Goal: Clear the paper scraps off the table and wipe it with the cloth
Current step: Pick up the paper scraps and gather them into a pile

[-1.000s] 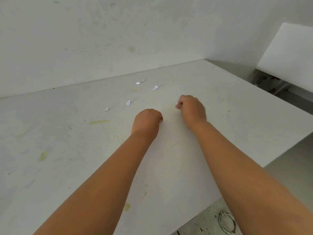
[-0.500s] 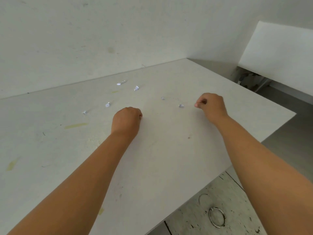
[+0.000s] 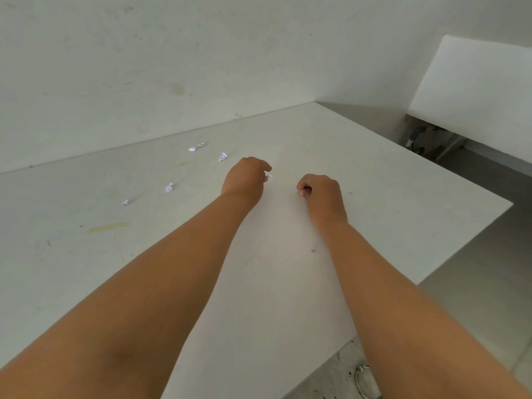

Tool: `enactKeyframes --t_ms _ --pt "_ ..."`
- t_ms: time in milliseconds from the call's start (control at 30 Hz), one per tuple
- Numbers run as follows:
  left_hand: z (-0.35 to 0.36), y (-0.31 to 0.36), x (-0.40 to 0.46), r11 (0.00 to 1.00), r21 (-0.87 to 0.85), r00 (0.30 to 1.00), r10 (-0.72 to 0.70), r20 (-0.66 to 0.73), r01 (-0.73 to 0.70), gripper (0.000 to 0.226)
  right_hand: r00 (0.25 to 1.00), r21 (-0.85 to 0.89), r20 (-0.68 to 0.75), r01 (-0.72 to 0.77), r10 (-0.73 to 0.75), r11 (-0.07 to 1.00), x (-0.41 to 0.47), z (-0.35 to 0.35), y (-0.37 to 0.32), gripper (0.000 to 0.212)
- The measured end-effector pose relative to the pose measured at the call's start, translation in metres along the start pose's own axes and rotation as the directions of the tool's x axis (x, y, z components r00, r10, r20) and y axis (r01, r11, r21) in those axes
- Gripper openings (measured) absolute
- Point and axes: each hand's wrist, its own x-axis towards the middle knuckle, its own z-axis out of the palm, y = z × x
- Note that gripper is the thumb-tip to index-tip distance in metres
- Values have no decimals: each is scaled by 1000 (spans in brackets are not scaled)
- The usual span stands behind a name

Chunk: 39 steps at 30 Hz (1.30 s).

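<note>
- White surface point(image 3: 374, 180) against a wall, five paper scraps point(image 3: 169, 188) scattered upon it.
- Left hand point(image 3: 244, 180) pinches a scrap point(image 3: 268, 176).
- Right hand point(image 3: 322, 194) pinches another scrap point(image 3: 300, 192).

The left hand point(image 3: 244, 180) has gone forward and to the right across the counter point(image 3: 388, 180), and a small paper scrap point(image 3: 268, 176) now shows at its fingertips. The right hand point(image 3: 321, 194) has come back in from the right side and now sits near the left one, with a bit of white paper point(image 3: 300, 192) in its grip. The two loose scraps that lay between the hands half a second ago no longer lie there.
</note>
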Motion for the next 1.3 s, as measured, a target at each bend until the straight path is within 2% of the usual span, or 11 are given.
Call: enactKeyframes --t_ms 133,233,333,400,467,567,633,733,967,1133,1300 --pt "0 4 19 999 33 998 -8 63 5 50 1000 -83 -8 30 -30 996 0 2 2 34" --pt "1 1 22 997 71 998 -20 63 16 37 999 -121 -8 39 -40 992 3 5 4 41" --pt "5 4 36 986 44 971 -167 170 162 26 998 -149 -7 64 -66 987 4 7 6 38" --pt "8 5 41 977 106 959 -201 200 183 21 997 -161 -1 75 -77 984 4 7 6 36" --pt "11 2 39 985 141 979 -119 163 96 30 997 -157 -8 72 -74 985 3 6 5 36" --pt "14 -5 25 960 240 990 130 61 -141 30 997 -156 -14 72 -75 985 1 7 5 36" --pt "15 -8 25 950 257 984 176 28 -177 28 997 -157 -22 71 -75 985 1 7 4 35" --pt "14 -8 24 968 201 988 152 17 -152 21 997 -144 -35 57 -62 988 1 6 2 34" --pt "-11 -37 -7 989 -141 999 41 -23 -44 21 999 -111 -37 27 -32 993 -1 3 -3 26" --pt "-47 -88 -32 998 -61 990 -38 -133 30 22 999 -58 -53 -12 9 998 2 7 -15 18" --pt "-89 -154 -51 986 -14 964 -163 -209 163 26 994 5 74 75 -75 997 8 55 -74 13"
